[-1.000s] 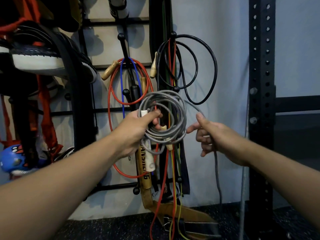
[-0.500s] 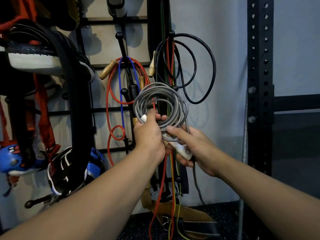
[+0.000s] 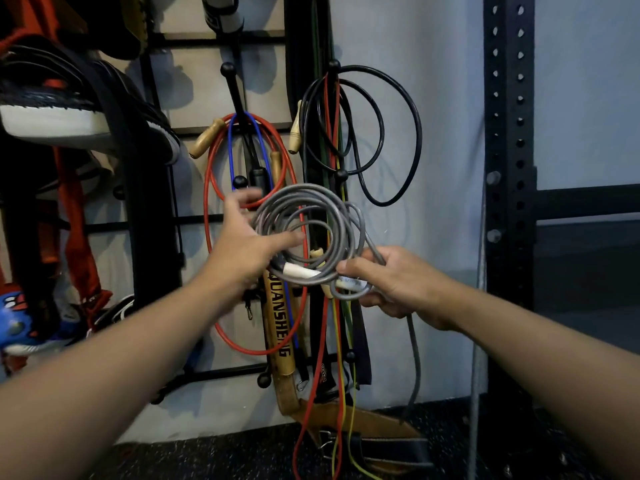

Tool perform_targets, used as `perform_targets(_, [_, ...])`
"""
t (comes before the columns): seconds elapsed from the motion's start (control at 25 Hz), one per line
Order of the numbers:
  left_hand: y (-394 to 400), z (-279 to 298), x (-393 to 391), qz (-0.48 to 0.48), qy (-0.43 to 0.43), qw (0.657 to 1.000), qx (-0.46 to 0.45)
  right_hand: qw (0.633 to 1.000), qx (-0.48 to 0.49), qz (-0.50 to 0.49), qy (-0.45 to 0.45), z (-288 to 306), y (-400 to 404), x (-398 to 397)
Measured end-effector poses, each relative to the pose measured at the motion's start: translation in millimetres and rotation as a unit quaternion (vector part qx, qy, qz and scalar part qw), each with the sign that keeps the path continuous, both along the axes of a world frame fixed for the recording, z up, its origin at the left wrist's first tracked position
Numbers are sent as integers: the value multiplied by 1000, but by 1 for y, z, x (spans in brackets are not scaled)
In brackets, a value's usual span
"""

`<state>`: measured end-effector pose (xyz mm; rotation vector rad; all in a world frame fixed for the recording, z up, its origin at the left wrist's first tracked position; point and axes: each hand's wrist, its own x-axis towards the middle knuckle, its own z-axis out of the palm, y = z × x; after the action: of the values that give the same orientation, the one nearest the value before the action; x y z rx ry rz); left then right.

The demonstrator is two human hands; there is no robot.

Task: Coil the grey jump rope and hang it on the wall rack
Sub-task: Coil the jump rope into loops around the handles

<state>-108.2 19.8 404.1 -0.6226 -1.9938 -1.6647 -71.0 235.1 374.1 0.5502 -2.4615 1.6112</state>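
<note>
At the far left we see dark shoes (image 3: 62, 109) and orange straps (image 3: 81, 258) hanging on the wall rack (image 3: 221, 39). Next come a red rope (image 3: 209, 209) and a blue rope (image 3: 230, 150) looped over a black peg (image 3: 228, 69). Below them hangs a tan belt (image 3: 280, 337) printed in black capitals; we can read "QUANSHENG", though its first letters sit partly behind the coil.

Our left hand (image 3: 242, 251) is spread open, fingers loose and blurred, the thumb lying across the left side of the grey jump rope (image 3: 311, 233). The rope is wound in several loops in front of the rack, off any peg, with a white handle (image 3: 301, 270) across its bottom. Our right hand (image 3: 398, 282) is closed on the coil's lower right, pinching the strands and a second handle whose small label is too blurred to read. A grey tail (image 3: 415, 358) drops from that hand toward the floor.

Right of the coil a black rope (image 3: 417, 133) hangs on another peg, and further right stands a black perforated upright (image 3: 507, 168).
</note>
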Motion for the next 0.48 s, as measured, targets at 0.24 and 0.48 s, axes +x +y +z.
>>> perform_targets(0.24, [21,66,29,53,186,699,-689,977,202,40,50,22,-1,0])
perform_targets(0.48, [37,54,10,-36,-2,711,-703,962,265,33,52,24,4,-3])
